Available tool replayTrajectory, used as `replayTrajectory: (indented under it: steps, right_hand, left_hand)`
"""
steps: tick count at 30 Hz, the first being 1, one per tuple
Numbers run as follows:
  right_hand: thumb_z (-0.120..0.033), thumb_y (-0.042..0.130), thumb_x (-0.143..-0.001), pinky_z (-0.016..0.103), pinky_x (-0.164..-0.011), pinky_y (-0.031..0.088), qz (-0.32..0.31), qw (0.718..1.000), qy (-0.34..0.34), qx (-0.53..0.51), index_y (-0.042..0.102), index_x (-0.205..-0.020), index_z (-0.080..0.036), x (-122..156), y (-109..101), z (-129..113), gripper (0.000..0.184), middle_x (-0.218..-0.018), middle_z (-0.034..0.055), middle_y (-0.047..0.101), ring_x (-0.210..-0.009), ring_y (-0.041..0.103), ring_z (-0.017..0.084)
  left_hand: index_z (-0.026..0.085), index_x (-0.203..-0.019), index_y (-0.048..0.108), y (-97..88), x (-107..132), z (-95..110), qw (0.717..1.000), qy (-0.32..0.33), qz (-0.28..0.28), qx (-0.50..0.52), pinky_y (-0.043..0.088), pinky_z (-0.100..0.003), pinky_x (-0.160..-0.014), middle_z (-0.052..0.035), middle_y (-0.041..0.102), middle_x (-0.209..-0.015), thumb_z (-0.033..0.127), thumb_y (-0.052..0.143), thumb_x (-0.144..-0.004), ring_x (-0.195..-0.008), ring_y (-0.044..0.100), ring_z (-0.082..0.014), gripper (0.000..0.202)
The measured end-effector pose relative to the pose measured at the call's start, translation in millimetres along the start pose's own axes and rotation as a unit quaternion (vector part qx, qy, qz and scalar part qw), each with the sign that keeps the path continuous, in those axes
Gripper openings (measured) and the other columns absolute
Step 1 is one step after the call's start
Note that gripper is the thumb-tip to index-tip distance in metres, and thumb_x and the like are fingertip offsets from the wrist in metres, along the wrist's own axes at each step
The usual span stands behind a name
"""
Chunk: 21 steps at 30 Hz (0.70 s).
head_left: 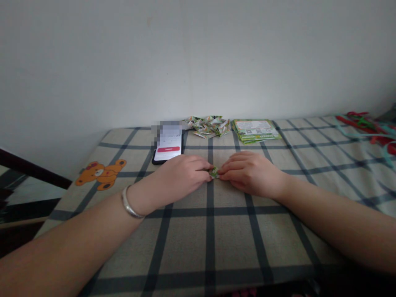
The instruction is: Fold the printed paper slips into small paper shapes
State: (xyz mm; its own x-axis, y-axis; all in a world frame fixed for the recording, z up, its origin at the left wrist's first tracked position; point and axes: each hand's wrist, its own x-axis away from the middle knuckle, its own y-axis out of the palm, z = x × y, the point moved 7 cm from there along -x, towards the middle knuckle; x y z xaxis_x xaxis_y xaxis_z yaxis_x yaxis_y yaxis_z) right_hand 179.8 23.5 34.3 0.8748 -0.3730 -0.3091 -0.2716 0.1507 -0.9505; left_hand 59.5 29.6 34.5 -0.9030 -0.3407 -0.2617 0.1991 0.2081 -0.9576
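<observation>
Between my two hands is a small green-and-white piece of folded printed paper, low over the checked tablecloth. My left hand, with a silver bangle on its wrist, pinches the paper's left end. The fingertips of my right hand are closed on its right end. Most of the piece is hidden by the fingers. Behind the hands lies a heap of small folded paper pieces in similar colours. To its right is a stack of green-and-white printed leaflets.
A phone with a lit screen lies just beyond my left hand. An orange teddy bear cutout is at the table's left. Red, green and pale blue ribbons lie at the far right. A wall borders the table's back edge.
</observation>
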Motion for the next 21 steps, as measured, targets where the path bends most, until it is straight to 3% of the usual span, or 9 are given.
replayTrajectory:
  steps: [6,9,14,18,21]
  right_hand:
    - [-0.021,0.051,-0.093,0.037,-0.083,0.046,-0.017,0.999,0.010,0.042,0.071,-0.096,-0.021,0.7,-2.0,-0.6,0.020,-0.100,0.0043,0.071,-0.096,0.058,0.022]
    - [-0.020,0.053,-0.091,0.036,-0.081,0.046,-0.023,0.999,0.008,0.034,0.072,-0.097,-0.022,1.3,-5.5,0.0,0.020,-0.098,0.0043,0.072,-0.092,0.058,0.021]
    - [-0.017,0.055,-0.089,0.034,-0.083,0.049,-0.014,1.000,-0.010,-0.003,0.072,-0.097,-0.021,5.5,-10.9,5.7,0.019,-0.099,0.0018,0.073,-0.098,0.060,0.020]
    - [-0.018,0.055,-0.089,0.036,-0.092,0.048,0.005,0.999,-0.028,-0.023,0.073,-0.098,-0.020,8.5,-12.2,9.6,0.020,-0.101,0.0015,0.074,-0.108,0.058,0.022]
    - [-0.020,0.057,-0.088,0.037,-0.090,0.048,0.001,0.999,-0.022,-0.041,0.073,-0.098,-0.022,9.4,-10.4,14.5,0.019,-0.103,0.0022,0.073,-0.104,0.058,0.021]
  left_hand:
    - [0.021,-0.101,0.071,-4.8,-1.0,-0.6,1.000,0.011,-0.020,-0.005,0.053,-0.037,-0.088,-0.0061,0.069,-0.107,0.023,0.052,-0.094,-0.101,0.062,-0.0214,0.020]
    - [0.022,-0.104,0.069,-6.7,-0.6,3.3,0.999,0.014,-0.042,-0.006,0.053,-0.036,-0.087,-0.0049,0.070,-0.105,0.017,0.051,-0.093,-0.099,0.063,-0.0206,0.022]
    - [0.015,-0.108,0.067,-7.6,-0.3,10.6,0.996,0.014,-0.082,-0.037,0.054,-0.039,-0.088,-0.0091,0.071,-0.106,0.014,0.049,-0.091,-0.099,0.066,-0.0232,0.025]
    - [0.013,-0.106,0.068,-8.4,-0.4,13.6,0.996,0.033,-0.076,-0.034,0.054,-0.039,-0.092,-0.0088,0.070,-0.111,0.015,0.047,-0.092,-0.103,0.065,-0.0226,0.025]
    - [0.014,-0.101,0.070,-9.7,0.4,12.2,0.997,0.038,-0.060,-0.039,0.053,-0.039,-0.093,-0.0083,0.070,-0.113,0.016,0.049,-0.092,-0.105,0.064,-0.0223,0.023]
